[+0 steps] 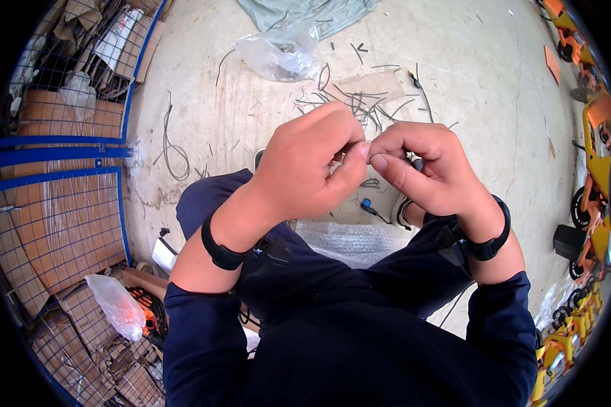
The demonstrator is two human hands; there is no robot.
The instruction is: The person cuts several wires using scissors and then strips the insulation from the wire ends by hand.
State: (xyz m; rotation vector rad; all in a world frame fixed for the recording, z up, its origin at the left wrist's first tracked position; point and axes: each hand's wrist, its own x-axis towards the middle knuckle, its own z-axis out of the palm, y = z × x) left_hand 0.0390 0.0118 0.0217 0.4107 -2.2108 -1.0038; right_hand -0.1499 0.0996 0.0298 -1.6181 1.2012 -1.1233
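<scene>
Left hand [309,161] and right hand [433,166] meet fingertip to fingertip above the floor [482,88], each with thumb and forefinger drawn together in a close pinch, other fingers curled in; cannot tell what, if anything, sits between the tips. Loose dark wires [365,102] lie scattered on the floor just beyond the hands, some over a flat cardboard piece [380,84], with a clear plastic bag [282,57] farther off to the left. Nearer, a blue plug [366,203] lies below the joined fingertips, bubble wrap [349,245] between the knees.

The head camera is looking down, framing the left hand [312,163] and right hand [431,169] closely, the floor [482,88] farther off.
</scene>
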